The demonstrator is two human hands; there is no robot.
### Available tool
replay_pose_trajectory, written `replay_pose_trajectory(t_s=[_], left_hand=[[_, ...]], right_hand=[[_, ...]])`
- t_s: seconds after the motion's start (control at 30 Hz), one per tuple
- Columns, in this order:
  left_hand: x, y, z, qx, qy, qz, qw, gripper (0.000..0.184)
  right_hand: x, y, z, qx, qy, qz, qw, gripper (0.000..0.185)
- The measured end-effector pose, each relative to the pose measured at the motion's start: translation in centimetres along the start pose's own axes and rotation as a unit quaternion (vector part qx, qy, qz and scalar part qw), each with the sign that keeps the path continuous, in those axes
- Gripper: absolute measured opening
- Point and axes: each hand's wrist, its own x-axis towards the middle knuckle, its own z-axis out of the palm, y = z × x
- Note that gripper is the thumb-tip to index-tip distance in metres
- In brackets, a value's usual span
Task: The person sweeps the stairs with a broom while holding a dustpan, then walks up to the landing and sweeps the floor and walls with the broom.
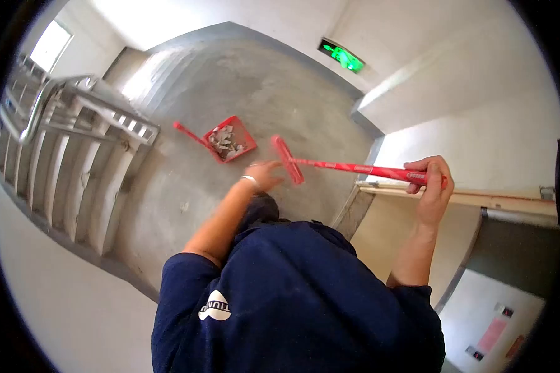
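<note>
My right hand is closed around the upper end of a red broom with a long patterned handle. The handle runs leftward across the view to the red broom head, which is slightly blurred. My left hand, with a band at the wrist, is beside the broom head, its fingers stretched out and holding nothing. Beyond it on the floor lies a red dustpan with its short handle pointing left. Several pale flakes and scraps are in the pan.
Grey concrete floor surrounds the dustpan. Stairs with a metal railing go down at left. A green exit sign is low on the far wall. A doorway is at right, with a wall panel beyond.
</note>
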Motion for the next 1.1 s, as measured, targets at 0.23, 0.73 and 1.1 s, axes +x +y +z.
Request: replay_pose_trajectory(t_s=[0.23,0.73,1.1], left_hand=[[-6.5,-18.6,3.1,0.005,-0.186,-0.354,0.916,0.059],[9.8,-20.2,-5.4,-0.367,0.064,-0.315,0.873,0.03],[11.4,-25.5,-4.1,-0.243,-0.013,-0.352,0.904,0.033]], right_hand=[[2.5,3.3,-2.8,-0.024,0.086,0.038,0.995,0.018],[29.0,-2.1,7.3,-0.014,-0.002,-0.047,0.999,0.019],[33.5,8.0,8.8,-0.037,0.094,-0.074,0.992,0.011]])
